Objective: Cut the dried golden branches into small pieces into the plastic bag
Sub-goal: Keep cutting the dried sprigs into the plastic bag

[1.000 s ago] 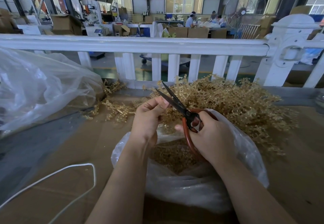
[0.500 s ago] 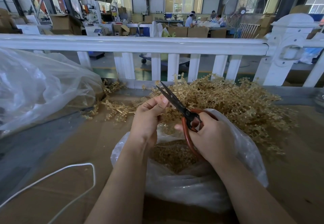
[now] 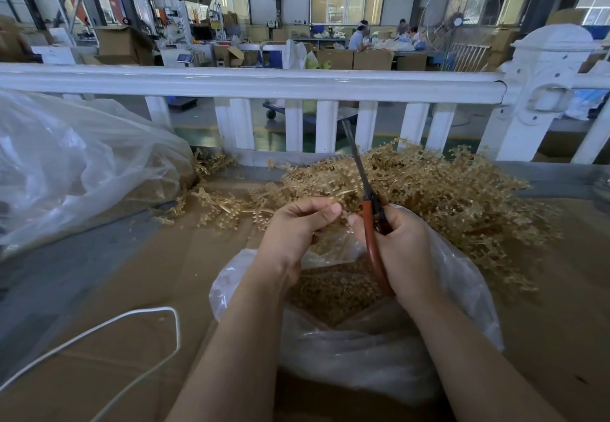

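- Our right hand [image 3: 401,243] grips one pair of red-handled metal scissors [image 3: 364,190], blades together, pointing up and away.
- Our left hand [image 3: 297,233] pinches a sprig over one clear plastic bag [image 3: 462,293] of cut pieces.
- The dried golden branches [image 3: 445,190] lie heaped on the brown cardboard worktop [image 3: 132,276] behind the bag.

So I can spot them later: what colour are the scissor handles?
Reddish-orange, seen in the head view on the scissors gripped by the right hand.

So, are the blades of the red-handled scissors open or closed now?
Closed. The red-handled scissors in the right hand show one thin line of blade pointing up, with no gap between blades.
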A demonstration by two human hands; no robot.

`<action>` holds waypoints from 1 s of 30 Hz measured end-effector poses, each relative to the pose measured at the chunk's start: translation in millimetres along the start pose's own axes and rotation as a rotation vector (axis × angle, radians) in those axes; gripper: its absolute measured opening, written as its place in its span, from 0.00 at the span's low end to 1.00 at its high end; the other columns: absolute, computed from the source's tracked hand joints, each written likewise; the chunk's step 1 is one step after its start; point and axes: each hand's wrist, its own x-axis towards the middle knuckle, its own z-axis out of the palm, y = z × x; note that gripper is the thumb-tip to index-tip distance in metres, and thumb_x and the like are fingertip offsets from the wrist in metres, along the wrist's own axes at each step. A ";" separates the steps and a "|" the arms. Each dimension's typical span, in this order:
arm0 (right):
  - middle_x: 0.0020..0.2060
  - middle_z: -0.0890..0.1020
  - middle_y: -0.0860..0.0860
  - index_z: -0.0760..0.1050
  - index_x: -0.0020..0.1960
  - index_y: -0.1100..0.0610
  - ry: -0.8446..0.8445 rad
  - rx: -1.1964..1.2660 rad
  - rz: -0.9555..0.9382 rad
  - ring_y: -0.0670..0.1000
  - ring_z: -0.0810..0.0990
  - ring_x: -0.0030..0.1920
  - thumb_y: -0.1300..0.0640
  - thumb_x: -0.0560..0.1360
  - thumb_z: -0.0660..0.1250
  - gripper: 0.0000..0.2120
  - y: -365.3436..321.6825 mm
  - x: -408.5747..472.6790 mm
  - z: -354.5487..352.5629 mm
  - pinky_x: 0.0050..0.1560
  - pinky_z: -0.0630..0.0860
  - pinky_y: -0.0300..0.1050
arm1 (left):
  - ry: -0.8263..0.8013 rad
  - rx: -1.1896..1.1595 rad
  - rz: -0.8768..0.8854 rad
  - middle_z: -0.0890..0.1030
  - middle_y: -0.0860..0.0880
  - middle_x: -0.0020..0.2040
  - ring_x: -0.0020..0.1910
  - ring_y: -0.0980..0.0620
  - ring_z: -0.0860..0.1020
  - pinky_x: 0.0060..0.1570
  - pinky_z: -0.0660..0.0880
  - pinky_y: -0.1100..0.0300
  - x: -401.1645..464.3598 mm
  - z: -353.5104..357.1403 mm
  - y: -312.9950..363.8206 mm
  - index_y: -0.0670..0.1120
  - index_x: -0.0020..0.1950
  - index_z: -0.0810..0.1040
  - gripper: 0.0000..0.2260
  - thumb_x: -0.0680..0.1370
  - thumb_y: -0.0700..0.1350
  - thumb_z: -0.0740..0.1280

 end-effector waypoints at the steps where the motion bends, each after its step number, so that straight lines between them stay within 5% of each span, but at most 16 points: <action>1: 0.26 0.81 0.43 0.79 0.38 0.50 -0.012 0.028 0.004 0.41 0.79 0.26 0.48 0.73 0.75 0.09 0.3 0.1 -0.2 0.25 0.70 0.31 | -0.006 0.011 0.001 0.82 0.54 0.34 0.30 0.61 0.76 0.30 0.70 0.72 -0.1 0.2 -0.1 0.49 0.37 0.84 0.06 0.74 0.41 0.74; 12: 0.28 0.80 0.39 0.78 0.39 0.49 -0.121 -0.001 -0.072 0.38 0.78 0.30 0.55 0.76 0.73 0.09 -8.3 -1.4 -4.3 0.29 0.69 0.28 | -0.014 0.033 -0.018 0.82 0.51 0.35 0.31 0.59 0.74 0.32 0.70 0.67 -0.9 0.8 1.0 0.48 0.35 0.84 0.11 0.77 0.41 0.71; 15: 0.31 0.81 0.39 0.77 0.41 0.46 -0.089 -0.156 -0.105 0.38 0.79 0.35 0.43 0.73 0.74 0.09 -9.2 -4.0 -5.3 0.32 0.71 0.30 | 0.018 -0.001 0.017 0.82 0.50 0.34 0.30 0.59 0.76 0.31 0.72 0.68 -1.4 1.2 3.3 0.47 0.37 0.82 0.10 0.78 0.39 0.70; 18: 0.36 0.79 0.40 0.77 0.45 0.46 -0.033 -0.451 -0.228 0.40 0.78 0.37 0.29 0.67 0.68 0.21 -8.6 -6.7 -6.2 0.32 0.70 0.31 | 0.066 -0.088 0.021 0.80 0.51 0.34 0.30 0.58 0.75 0.31 0.73 0.67 -0.2 -0.7 6.8 0.46 0.38 0.83 0.10 0.78 0.38 0.69; 22: 0.37 0.79 0.42 0.75 0.47 0.50 -0.005 -0.547 -0.284 0.43 0.79 0.38 0.26 0.66 0.64 0.28 -8.0 -8.6 -3.9 0.35 0.78 0.41 | 0.078 -0.143 0.030 0.76 0.53 0.30 0.29 0.58 0.70 0.30 0.71 0.69 0.4 -3.9 6.8 0.47 0.31 0.83 0.18 0.80 0.37 0.65; 30: 0.35 0.74 0.40 0.70 0.44 0.50 -0.007 -0.568 -0.282 0.45 0.75 0.36 0.24 0.64 0.60 0.30 -11.4 -9.9 -4.4 0.31 0.68 0.37 | 0.016 -0.216 0.005 0.75 0.52 0.32 0.31 0.57 0.70 0.36 0.68 0.63 -0.1 -5.6 5.3 0.47 0.36 0.79 0.13 0.80 0.40 0.64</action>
